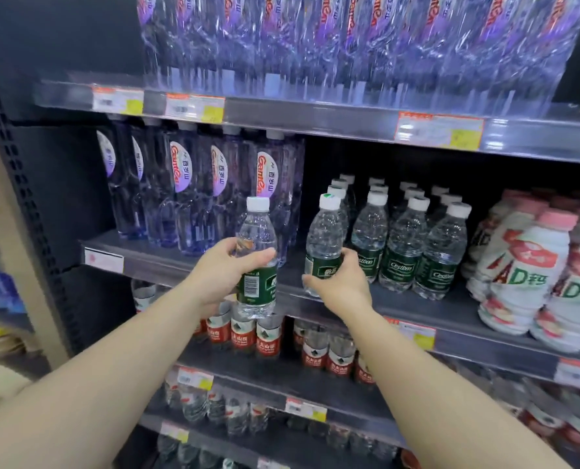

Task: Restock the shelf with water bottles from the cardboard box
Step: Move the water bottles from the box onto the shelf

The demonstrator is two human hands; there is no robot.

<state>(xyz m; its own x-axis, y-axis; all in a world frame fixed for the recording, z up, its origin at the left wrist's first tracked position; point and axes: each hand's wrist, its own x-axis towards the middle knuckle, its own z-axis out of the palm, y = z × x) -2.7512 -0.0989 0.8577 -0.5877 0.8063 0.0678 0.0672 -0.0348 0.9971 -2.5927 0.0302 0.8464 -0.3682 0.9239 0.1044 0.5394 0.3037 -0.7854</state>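
At the left end of the middle shelf (166,262) stand tall purple-label bottles (183,187), packed close together. Next comes the left hand (220,275). Its fingers and thumb are curled round a small green-label water bottle (256,255), which is upright and held in the air just in front of the shelf's front edge. It is not on the shelf yet. Beside it, the right hand (336,282) grips a second green-label bottle (324,245) low down, near the label. This one is at the front edge of the shelf, just left of the green-label rows (407,238). I cannot tell if its bottom is resting on the shelf or just above it. The rows to the right already have many bottles, standing front to back. Between the purple bottles and these rows there is a dark gap, so there looks to be room for more. At the right end of the shelf are white milk-drink bottles (532,279) with pink caps. The shelf below holds red-label bottles (315,353). The cardboard box is not in view, so I cannot tell how many bottles are left. I think the job is partly done, with these two bottles still to be set down.
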